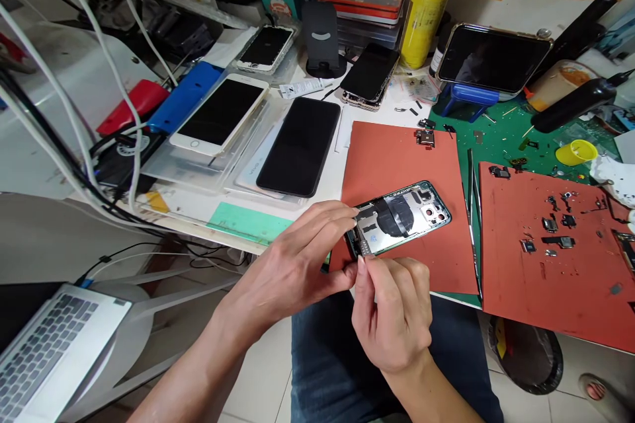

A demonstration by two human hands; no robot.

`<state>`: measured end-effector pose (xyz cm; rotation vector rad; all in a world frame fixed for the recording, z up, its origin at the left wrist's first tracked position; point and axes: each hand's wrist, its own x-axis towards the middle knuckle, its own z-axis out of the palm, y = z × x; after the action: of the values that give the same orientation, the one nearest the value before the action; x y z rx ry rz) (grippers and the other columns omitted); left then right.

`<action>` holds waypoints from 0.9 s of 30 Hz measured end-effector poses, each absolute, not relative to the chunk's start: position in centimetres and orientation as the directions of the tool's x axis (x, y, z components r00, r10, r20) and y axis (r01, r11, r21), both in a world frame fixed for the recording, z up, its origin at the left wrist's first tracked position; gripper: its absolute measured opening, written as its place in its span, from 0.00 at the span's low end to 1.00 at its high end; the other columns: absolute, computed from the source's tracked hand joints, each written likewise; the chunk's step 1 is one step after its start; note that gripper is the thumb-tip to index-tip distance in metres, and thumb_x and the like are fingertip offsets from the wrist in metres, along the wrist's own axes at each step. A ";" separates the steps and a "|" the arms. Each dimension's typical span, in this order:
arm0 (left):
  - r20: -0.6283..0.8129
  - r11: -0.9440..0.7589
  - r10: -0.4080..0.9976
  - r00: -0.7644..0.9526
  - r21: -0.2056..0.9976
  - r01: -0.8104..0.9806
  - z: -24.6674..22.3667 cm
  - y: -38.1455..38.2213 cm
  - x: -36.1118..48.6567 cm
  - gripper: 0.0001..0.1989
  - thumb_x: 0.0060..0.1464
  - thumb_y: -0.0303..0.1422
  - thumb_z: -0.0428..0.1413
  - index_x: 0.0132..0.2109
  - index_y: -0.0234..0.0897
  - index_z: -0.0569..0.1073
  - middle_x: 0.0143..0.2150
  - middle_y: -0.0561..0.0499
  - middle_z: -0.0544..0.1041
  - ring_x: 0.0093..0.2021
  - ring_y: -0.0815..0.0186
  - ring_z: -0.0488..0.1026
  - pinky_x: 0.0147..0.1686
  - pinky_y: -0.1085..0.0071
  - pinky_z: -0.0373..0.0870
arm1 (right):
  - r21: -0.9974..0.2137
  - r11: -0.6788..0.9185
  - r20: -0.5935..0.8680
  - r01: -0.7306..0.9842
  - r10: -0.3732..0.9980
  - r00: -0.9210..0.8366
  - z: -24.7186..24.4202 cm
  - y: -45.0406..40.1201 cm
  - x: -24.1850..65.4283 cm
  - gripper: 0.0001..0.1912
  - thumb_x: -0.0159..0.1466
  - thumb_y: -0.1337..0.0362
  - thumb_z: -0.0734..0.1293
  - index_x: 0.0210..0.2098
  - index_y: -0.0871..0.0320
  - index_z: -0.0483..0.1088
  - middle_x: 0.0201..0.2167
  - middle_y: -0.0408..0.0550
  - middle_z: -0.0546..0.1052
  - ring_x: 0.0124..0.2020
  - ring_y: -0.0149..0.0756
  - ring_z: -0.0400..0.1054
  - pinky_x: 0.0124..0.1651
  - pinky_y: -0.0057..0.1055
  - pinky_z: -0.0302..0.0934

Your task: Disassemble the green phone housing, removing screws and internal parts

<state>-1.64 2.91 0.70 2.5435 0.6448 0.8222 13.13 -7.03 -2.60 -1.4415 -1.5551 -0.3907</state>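
At the table edge, above the person's denim-clad knees, the left hand (292, 261) holds the near end of an opened smartphone rear housing (404, 218), with the fingers (330, 221) closed over its edge. The right hand (391, 314) has thumb and forefinger pinched together on a small ridged metal part (365, 248) at that same end. The housing lies at an angle above a terracotta silicone mat (397, 158), camera openings facing away from the person. A laptop (49, 357) sits low at left. Right of the mat lie steel tweezers (470, 211), then a second mat (570, 297) bearing small metal components (553, 225). Farther back on the table (307, 218) are a black-screened smartphone (297, 145), a white smartphone (221, 115), and a yellow spray can (429, 6).
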 end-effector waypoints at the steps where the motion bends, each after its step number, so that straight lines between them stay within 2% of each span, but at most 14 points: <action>1: 0.444 -0.817 0.533 0.720 0.491 0.302 0.7 2.9 -1.6 0.20 0.67 0.32 0.64 0.62 0.34 0.70 0.61 0.36 0.80 0.65 0.52 0.76 0.66 0.54 0.76 | -0.361 0.250 0.786 0.898 0.601 0.149 -2.6 -7.0 13.1 0.11 0.69 0.75 0.71 0.51 0.66 0.74 0.30 0.53 0.79 0.32 0.40 0.71 0.37 0.38 0.68; 11: 0.454 -0.806 0.541 0.708 0.522 0.281 0.4 3.1 -1.7 0.21 0.67 0.33 0.64 0.63 0.35 0.71 0.59 0.37 0.80 0.64 0.52 0.77 0.66 0.54 0.77 | -0.384 0.240 0.772 0.892 0.613 0.167 -2.1 -7.0 13.0 0.12 0.70 0.76 0.70 0.53 0.66 0.73 0.30 0.51 0.79 0.32 0.40 0.72 0.36 0.37 0.67; 27: 0.459 -0.811 0.558 0.691 0.479 0.336 0.3 2.8 -1.6 0.23 0.64 0.31 0.66 0.63 0.35 0.71 0.60 0.36 0.81 0.64 0.52 0.78 0.65 0.53 0.79 | -0.418 0.248 0.764 0.874 0.616 0.190 -1.8 -6.8 13.0 0.11 0.71 0.77 0.70 0.52 0.67 0.73 0.30 0.51 0.79 0.31 0.38 0.71 0.34 0.35 0.66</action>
<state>-1.59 2.76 0.25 2.5443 0.7002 0.8600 13.00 -6.85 -1.75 -1.4559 -1.5140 -0.3225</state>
